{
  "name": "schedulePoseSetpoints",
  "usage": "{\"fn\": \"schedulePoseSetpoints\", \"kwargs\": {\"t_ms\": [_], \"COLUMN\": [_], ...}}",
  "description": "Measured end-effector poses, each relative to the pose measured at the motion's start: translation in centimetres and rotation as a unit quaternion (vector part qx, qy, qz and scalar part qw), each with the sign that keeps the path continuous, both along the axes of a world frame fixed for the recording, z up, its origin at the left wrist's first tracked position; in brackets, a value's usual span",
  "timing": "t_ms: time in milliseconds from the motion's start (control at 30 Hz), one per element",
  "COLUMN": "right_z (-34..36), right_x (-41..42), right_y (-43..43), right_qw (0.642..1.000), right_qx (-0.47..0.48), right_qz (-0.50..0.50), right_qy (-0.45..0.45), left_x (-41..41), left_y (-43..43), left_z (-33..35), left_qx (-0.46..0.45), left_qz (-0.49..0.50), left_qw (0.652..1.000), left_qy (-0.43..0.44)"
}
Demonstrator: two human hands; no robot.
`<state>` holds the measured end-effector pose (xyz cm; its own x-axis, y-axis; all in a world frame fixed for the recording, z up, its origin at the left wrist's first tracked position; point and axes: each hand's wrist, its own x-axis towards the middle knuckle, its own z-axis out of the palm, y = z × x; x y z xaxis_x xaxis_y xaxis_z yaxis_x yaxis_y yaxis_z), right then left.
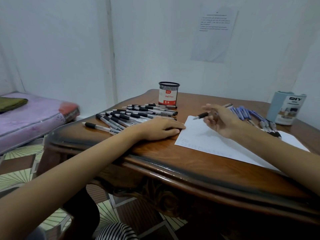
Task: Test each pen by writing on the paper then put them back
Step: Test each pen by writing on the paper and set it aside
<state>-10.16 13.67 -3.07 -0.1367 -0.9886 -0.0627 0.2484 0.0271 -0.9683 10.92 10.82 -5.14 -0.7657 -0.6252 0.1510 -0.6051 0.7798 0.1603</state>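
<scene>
White paper point(207, 142) lies on the brown surface point(155, 153). The left hand point(159, 128) rests flat, fingers straight, fingertips at its edge. The right hand point(220, 118) hangs above it, pinching a black pen point(201, 116).

Motion blur on the right hand point(220, 120); the rear of the pen point(202, 115) it holds is hidden behind the fingers. The left hand point(159, 128) covers the ends of some black pens point(138, 113). The blue pens point(249, 115) are partly behind the right hand. Writing on the paper point(216, 148) is too faint to read. Text on the wall sheet point(216, 32) is too small, as is the blue holder point(284, 110) label's fine print. Both arms are cut off by the frame edges.
</scene>
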Motion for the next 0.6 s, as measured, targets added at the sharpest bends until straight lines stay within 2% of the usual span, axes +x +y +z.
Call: {"fn": "schedulePoseSetpoints", "kwargs": {"t_ms": [200, 367, 433, 600], "right_z": [0.3, -0.5, -0.9, -1.4], "right_x": [0.8, 2.0, 2.6, 3.4], "right_y": [1.4, 1.8, 2.0, 2.4], "right_qw": [0.986, 0.963, 0.956, 0.933], "right_qx": [0.012, -0.045, -0.069, -0.141], "right_qz": [0.163, 0.073, 0.054, 0.081], "right_qy": [0.037, 0.257, 0.279, 0.321], "left_x": [0.1, 0.1, 0.1, 0.0], "left_y": [0.2, 0.3, 0.3, 0.2], "left_z": [0.1, 0.1, 0.1, 0.1], "left_qx": [0.012, 0.007, 0.008, 0.010], "left_qz": [-0.006, -0.006, -0.005, -0.004], "left_qw": [0.999, 0.999, 0.999, 0.999], "left_qy": [0.037, 0.035, 0.032, 0.038]}}
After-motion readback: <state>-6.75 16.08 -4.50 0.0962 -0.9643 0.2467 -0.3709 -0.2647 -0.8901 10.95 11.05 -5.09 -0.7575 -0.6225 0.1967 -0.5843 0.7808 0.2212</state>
